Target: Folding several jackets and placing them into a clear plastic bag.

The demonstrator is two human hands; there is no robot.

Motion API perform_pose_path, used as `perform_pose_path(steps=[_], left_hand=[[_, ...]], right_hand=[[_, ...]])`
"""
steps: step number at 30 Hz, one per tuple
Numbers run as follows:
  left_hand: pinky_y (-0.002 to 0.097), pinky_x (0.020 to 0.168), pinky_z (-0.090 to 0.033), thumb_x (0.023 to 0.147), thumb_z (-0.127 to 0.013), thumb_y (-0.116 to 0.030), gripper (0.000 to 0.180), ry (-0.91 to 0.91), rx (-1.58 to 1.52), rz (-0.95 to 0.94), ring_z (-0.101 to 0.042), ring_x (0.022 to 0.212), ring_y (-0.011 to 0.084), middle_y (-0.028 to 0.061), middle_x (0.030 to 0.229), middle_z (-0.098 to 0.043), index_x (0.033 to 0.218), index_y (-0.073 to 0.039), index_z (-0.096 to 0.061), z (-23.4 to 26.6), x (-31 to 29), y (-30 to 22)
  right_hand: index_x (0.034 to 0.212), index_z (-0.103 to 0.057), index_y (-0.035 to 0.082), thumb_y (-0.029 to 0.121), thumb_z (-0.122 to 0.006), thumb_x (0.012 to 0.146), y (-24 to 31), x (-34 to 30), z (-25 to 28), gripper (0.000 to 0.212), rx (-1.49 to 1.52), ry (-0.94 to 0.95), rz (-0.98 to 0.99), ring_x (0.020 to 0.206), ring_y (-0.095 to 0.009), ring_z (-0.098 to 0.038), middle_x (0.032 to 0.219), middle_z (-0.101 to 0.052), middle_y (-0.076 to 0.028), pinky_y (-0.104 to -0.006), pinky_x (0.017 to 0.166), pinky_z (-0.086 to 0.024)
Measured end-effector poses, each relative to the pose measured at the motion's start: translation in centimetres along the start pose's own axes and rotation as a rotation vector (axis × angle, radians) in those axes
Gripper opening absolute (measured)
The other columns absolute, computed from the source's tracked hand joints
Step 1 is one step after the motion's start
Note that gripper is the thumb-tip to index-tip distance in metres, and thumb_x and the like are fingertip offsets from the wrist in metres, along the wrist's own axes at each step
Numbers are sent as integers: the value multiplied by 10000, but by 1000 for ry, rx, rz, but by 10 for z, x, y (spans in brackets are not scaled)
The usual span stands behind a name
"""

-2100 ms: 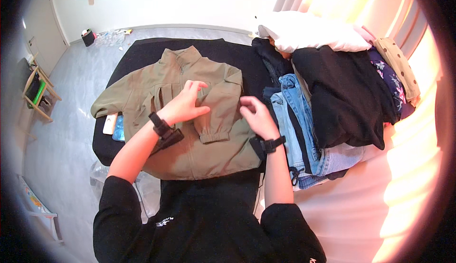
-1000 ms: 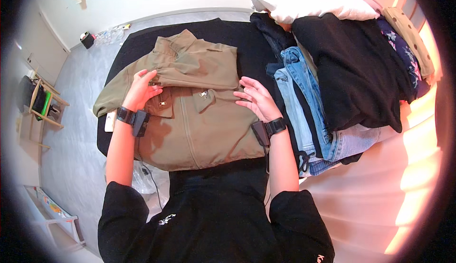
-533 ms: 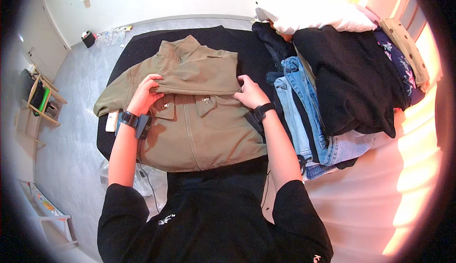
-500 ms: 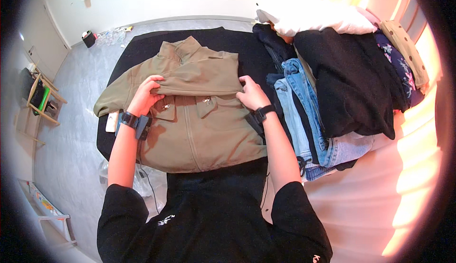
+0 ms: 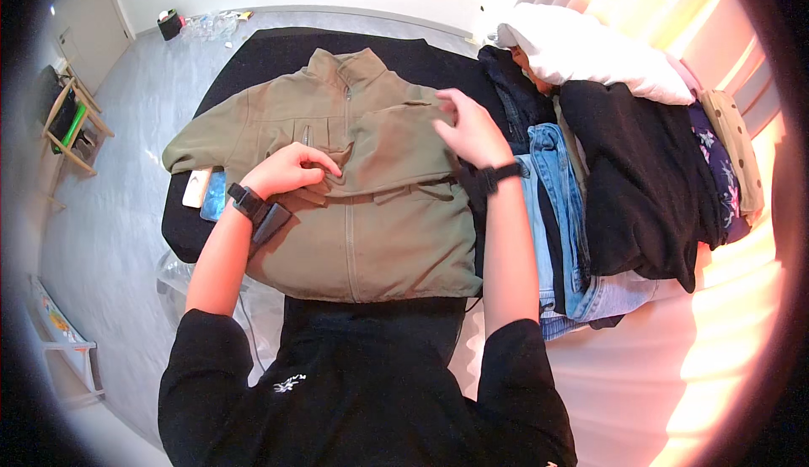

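Note:
An olive-green jacket [image 5: 299,252] lies front up, its collar pointing away from me and its zip running down the middle. The sleeve on the right [image 5: 396,151] is folded across the chest, while the left one [image 5: 206,138] stretches out sideways. My left hand [image 5: 291,170] is closed, with thumb and fingers pinching the end of the folded sleeve near the zip. Over the jacket's right shoulder, my right hand [image 5: 474,132] has its fingers apart, beside the fold of that sleeve. Whether its fingertips touch the cloth is hard to tell.
Under the jacket is a black-covered table [image 5: 240,58]. A white box [image 5: 196,187] and a blue packet [image 5: 215,195] lie below the left sleeve. To the right are piled jeans [image 5: 556,189], a black garment [image 5: 632,180] and a white pillow-like item [image 5: 598,54]. A wooden chair [image 5: 80,130] stands left.
The folded sleeve's end has shifted right and nearer to me, uncovering the chest pocket and upper zip. My left hand moved right with it; my right hand rose from the jacket's side and opened.

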State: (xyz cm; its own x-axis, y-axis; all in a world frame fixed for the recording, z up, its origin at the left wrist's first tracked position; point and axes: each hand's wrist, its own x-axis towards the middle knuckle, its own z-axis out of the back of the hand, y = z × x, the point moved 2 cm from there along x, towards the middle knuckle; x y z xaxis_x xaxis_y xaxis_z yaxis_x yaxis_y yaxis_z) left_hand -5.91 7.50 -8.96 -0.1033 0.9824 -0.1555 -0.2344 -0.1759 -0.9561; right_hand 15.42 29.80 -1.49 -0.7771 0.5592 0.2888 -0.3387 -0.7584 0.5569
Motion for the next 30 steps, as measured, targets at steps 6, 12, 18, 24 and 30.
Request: perform_pose_path(steps=[6,12,18,24,30], left_hand=[[250,700,-480,801,-608,-111,216,61,170,-114,-591,717,93,33,812,-698,976,-73,-728,-7,-6,-8],[253,651,-472,829,-658,-179,211,33,107,-93,-604,691,84,28,789,-702,1009,-91,-723,-13,-12,-15],[266,657,-494,834,-664,-132,193,31,302,-163,-636,704,121,73,846,-714,1002,-52,-715,-15,-9,-21],[245,591,-458,827,-671,-131,190,12,368,-170,-592,644,77,51,739,-688,995,-54,-716,-15,-6,-26],[247,464,-331,820,-682,-175,186,-16,307,-174,-427,481,50,16,608,-613,991,-124,-734,-15,-5,-11]], right_hand=[[989,-684,104,219,-637,788,-33,54,-53,236,-173,149,-150,927,-325,-643,988,-674,-147,-422,831,-507],[974,-621,-13,153,-584,873,-72,39,-60,197,188,-300,-235,862,-285,-675,906,-683,-188,-363,767,-513],[946,-542,-4,72,-587,835,-117,40,-73,142,461,-444,-189,764,-223,-657,819,-661,-128,-342,709,-505],[839,-563,42,-23,-551,805,-92,36,-56,75,233,-425,-76,848,-203,-669,895,-674,-130,-292,755,-508],[814,-720,38,111,-579,783,-72,31,-57,162,86,-346,-81,992,-333,-627,1066,-646,-215,-372,879,-489]])
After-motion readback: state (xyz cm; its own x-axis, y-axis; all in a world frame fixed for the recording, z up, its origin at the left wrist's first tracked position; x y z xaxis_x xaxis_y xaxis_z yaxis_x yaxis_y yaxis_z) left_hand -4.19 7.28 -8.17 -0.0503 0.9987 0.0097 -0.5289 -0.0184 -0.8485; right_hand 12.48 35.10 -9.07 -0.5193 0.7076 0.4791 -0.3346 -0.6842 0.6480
